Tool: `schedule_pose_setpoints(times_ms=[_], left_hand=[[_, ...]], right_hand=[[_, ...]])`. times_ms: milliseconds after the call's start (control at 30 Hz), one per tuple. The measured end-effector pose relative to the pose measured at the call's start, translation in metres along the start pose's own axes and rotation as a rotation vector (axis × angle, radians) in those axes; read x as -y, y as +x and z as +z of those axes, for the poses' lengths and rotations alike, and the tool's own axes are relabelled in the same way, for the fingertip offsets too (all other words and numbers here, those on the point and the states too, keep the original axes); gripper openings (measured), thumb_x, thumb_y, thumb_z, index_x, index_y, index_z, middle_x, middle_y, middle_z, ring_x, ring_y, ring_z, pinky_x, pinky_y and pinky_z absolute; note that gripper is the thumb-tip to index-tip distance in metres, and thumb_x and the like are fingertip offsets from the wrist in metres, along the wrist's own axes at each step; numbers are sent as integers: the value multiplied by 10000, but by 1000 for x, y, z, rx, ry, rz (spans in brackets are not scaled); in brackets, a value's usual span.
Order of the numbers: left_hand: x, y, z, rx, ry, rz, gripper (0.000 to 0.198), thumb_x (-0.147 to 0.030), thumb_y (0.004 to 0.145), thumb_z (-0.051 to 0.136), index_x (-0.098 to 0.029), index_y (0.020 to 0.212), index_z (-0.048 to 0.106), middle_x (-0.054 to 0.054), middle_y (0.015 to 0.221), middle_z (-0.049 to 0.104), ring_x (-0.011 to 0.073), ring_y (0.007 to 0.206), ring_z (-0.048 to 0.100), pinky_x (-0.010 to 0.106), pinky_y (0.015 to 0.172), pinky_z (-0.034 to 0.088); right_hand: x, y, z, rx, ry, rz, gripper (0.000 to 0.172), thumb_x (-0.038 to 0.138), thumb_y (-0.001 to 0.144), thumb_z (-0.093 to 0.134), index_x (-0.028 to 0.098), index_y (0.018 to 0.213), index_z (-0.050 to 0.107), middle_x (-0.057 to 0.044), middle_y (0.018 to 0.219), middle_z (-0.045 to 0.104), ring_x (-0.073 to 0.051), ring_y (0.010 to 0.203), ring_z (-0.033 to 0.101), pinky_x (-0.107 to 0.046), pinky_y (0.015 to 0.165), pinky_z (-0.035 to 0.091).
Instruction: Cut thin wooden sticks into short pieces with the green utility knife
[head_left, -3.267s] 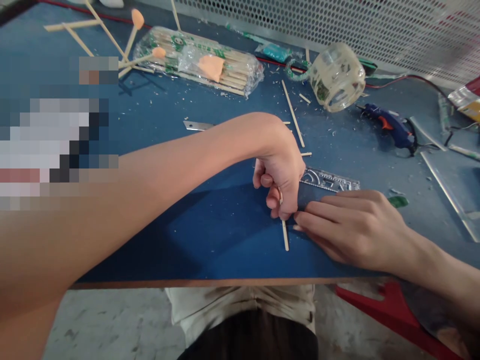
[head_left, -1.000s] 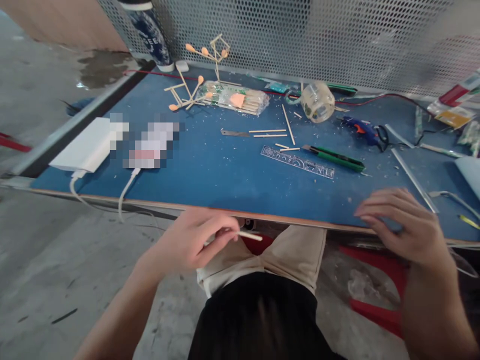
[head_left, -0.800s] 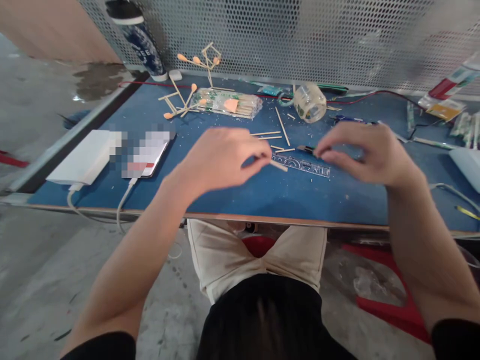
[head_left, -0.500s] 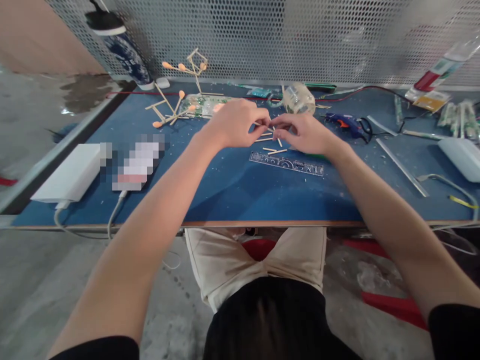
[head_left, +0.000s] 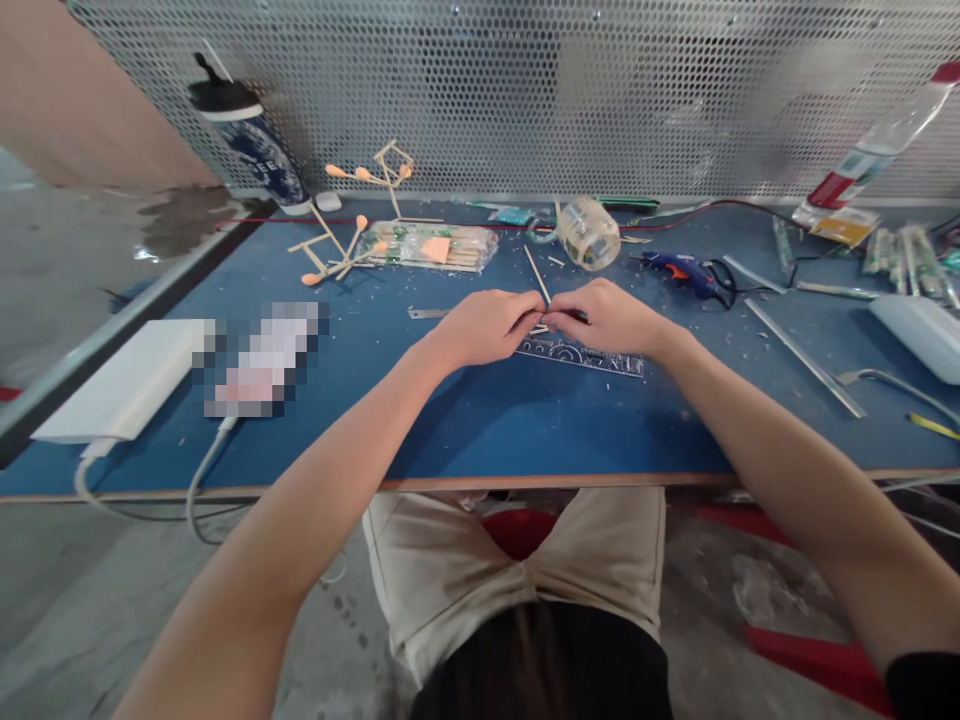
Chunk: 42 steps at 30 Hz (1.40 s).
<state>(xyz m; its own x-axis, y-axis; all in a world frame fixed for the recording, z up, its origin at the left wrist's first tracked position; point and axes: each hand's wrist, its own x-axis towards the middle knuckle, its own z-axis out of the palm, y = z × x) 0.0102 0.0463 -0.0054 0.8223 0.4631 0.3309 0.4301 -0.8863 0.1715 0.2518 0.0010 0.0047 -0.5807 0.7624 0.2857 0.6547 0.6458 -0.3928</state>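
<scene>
My left hand [head_left: 487, 326] and my right hand [head_left: 600, 318] meet fingertip to fingertip over the blue table. The fingers of both are pinched closed. From where they meet, a thin wooden stick [head_left: 535, 273] slants up and away; its near end is hidden by the fingers. Just below the hands lies a clear plastic ruler [head_left: 581, 355], its left part covered by my left hand. Short pieces of stick lie under the fingers, mostly hidden. A flat metal strip [head_left: 427, 313] sticks out to the left, beyond my left hand.
Stick frames with orange tips [head_left: 330, 250] stand at the back left, beside a bag of sticks [head_left: 427, 247]. A tape roll [head_left: 589, 233] and a blue glue gun [head_left: 686, 273] lie behind and right. A tumbler [head_left: 259, 145], white box [head_left: 124, 385] and bottle [head_left: 862, 160] flank them.
Both hands have come down and nearer to me, now low over the ruler's upper edge. The short sticks beside it are now mostly covered. The view has tilted slightly upward.
</scene>
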Motion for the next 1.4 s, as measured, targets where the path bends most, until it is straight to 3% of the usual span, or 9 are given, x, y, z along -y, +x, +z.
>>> schedule_pose_setpoints(times_ms=[233,533,700,1033,1200,1400], left_hand=[[3,-5,-3,-29,20,-54,335,-384,1122,398,-225,1136,692,45,818,754,215,702,650,336,628,346],[8,-6,-8,-94,-44,-75,324,-415,1129,454,-242,1131,729,40,916,806,193,780,680,329,703,412],[4,-7,-13,-67,-99,-81,267,-393,1114,521,-251,1139,747,-8,917,853,151,713,699,299,708,433],[1,-3,-10,-19,-100,-81,320,-379,1073,522,-241,1007,804,6,832,839,134,550,593,307,625,392],[-2,-3,-12,55,-115,-58,400,-415,1081,487,-231,895,790,14,723,791,148,552,617,305,618,400],[-1,-2,-13,69,-198,-17,409,-383,1089,476,-230,909,809,15,784,818,129,545,603,300,638,430]], right_hand=[[4,-2,-2,44,57,-4,281,361,1078,461,226,930,658,2,767,716,-136,649,545,-337,692,373],[1,-2,-5,17,52,58,365,432,1107,442,224,901,660,-1,769,721,-144,701,584,-329,739,387],[-2,-1,-4,28,57,75,368,417,1115,415,230,919,665,-3,788,746,-152,714,607,-339,752,395],[0,-2,-1,9,11,30,306,391,1086,459,232,926,666,-1,744,687,-154,664,538,-349,686,335],[1,-2,1,4,-7,3,284,377,1066,489,236,938,701,-8,759,693,-161,684,536,-356,691,321],[2,-2,-2,33,66,-19,333,400,1086,470,246,880,681,14,712,654,-148,654,518,-355,705,368]])
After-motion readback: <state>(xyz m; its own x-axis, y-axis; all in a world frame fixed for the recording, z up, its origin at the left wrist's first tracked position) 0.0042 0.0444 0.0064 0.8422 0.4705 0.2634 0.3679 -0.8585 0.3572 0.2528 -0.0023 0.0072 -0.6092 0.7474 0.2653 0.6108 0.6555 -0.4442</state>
